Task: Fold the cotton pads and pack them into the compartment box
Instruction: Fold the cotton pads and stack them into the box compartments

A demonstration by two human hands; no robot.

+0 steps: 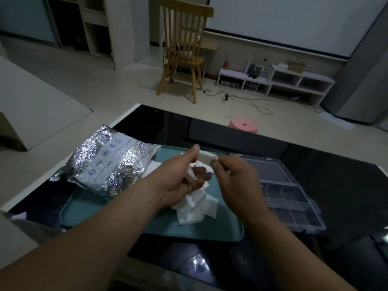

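Both hands hold one folded pad (206,157) above the tray (84,213): the left hand (180,177) pinches its left end, the right hand (235,177) pinches its right end with curled fingers. More pads (195,208) lie heaped on the tray below. The box (294,198) stands open just right of the tray; a foil bag (109,162) lies on its far left

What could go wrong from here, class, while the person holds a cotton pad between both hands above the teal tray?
1. The left hand and right hand pinch the cotton pad only at its ends; it might slip and drop into the loose pile on the tray.
2. The compartment box lies to the right with small cells; a loosely folded pad may spring open there.
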